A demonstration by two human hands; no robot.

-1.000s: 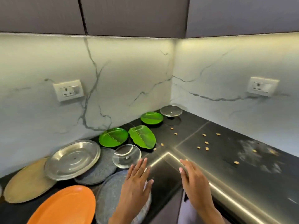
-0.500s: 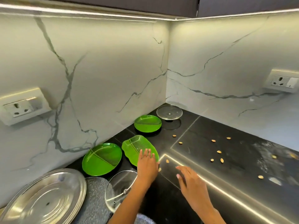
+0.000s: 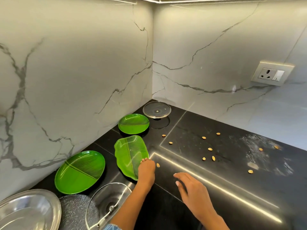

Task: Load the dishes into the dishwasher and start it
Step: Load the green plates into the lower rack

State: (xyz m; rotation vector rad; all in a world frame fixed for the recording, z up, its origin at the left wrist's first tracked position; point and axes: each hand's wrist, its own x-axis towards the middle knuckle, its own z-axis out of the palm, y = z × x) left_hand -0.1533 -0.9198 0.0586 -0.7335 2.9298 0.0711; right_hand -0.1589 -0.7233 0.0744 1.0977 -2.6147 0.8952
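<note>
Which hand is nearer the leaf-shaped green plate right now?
Left. The left hand rests on the leaf-shaped green plate at its near right edge; the right hand hovers over the black counter, apart from it.

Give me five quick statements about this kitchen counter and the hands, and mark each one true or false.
1. The left hand grips the leaf-shaped plate at its near right edge. True.
2. The right hand holds a glass lid. False: it holds nothing, and its fingers are spread above the counter.
3. Three green plates lie on the counter. True: the leaf-shaped one and two round ones.
4. The seeds are piled on a plate. False: they lie scattered on the bare counter.
5. The far glass lid sits in the corner by the walls. True.
</note>
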